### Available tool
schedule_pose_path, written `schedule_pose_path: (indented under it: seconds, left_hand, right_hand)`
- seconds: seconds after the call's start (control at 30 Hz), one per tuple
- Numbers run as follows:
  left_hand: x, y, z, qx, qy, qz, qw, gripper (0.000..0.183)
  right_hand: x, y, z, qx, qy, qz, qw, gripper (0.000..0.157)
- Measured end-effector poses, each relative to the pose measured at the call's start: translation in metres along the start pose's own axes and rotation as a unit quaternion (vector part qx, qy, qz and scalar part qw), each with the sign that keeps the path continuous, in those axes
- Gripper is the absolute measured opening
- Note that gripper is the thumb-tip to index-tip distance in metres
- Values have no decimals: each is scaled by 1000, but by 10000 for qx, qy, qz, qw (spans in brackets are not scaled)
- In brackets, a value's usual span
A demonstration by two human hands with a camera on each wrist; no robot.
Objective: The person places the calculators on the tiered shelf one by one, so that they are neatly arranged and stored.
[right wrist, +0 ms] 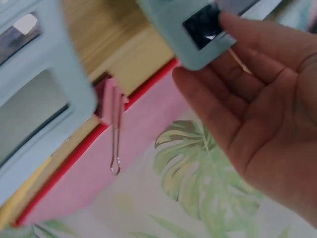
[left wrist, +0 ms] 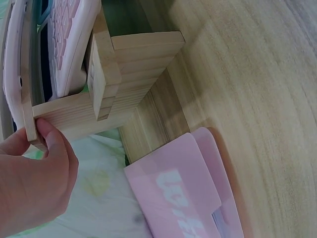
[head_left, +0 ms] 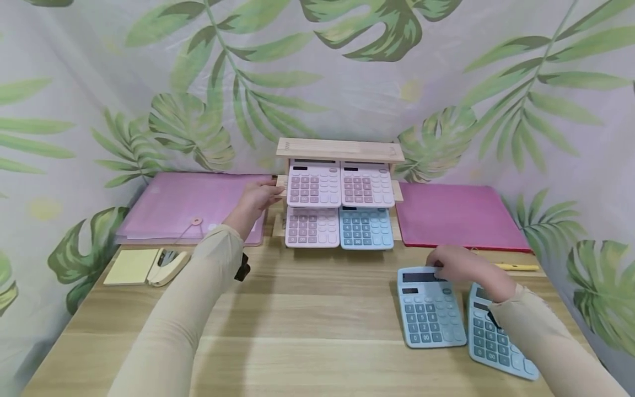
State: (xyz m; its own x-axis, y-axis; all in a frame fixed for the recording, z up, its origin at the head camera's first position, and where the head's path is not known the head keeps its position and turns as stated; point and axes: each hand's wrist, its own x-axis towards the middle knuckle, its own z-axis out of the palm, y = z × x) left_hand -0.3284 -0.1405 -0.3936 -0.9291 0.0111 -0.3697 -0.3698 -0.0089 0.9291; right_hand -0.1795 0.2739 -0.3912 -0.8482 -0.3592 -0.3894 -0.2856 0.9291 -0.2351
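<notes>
A wooden rack (head_left: pixel 340 149) stands at the back middle of the table, with two pink calculators (head_left: pixel 313 187) on its upper level. On its lower level are a pink calculator (head_left: pixel 312 229) and a blue calculator (head_left: pixel 366 229). My left hand (head_left: pixel 258 199) is at the rack's left side; in the left wrist view, thumb and fingers pinch the end of a wooden shelf (left wrist: pixel 32 131). My right hand (head_left: pixel 463 269) grips the top edge of another blue calculator (head_left: pixel 430 311), thumb on its display side. A further blue calculator (head_left: pixel 496 336) lies partly under my right forearm.
A pink document folder (head_left: pixel 193 207) lies left of the rack and a darker pink folder (head_left: pixel 456 215) right of it. Front left are yellow sticky notes (head_left: pixel 130 267) and a cream-coloured tool (head_left: pixel 168 270). A yellow pen (head_left: pixel 516 267) and a pink binder clip (right wrist: pixel 111 101) are at the right.
</notes>
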Motion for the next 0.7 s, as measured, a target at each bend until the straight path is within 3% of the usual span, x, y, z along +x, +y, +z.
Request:
schedule_pose_path:
  seconds: [0.17,0.27,0.43,0.57,0.7]
  left_hand:
    - [2,-2,-3,-146,-35,0,9999,51]
    - [2,-4,-6,-113,4,-122,9999,51]
    - [2,-7,-8,-257,-32,-287,9993,52]
    - [1,-7,-6,-335,-46,-238,9991,52]
    - [-1,-4,1,-258,58,-52,9996,50]
  right_hand:
    - [-4,-2,-17,758,-42,-793,9940,10]
    - [-5,-8,-24,1425,-26,-1049,9842,17]
    - [3,-20,-40,2866,324,-813,9541,33]
    - [23,-34,-64,3490,989,-500,9305,43]
    - [51,-50,-93,4063,1588,-204,8996,45]
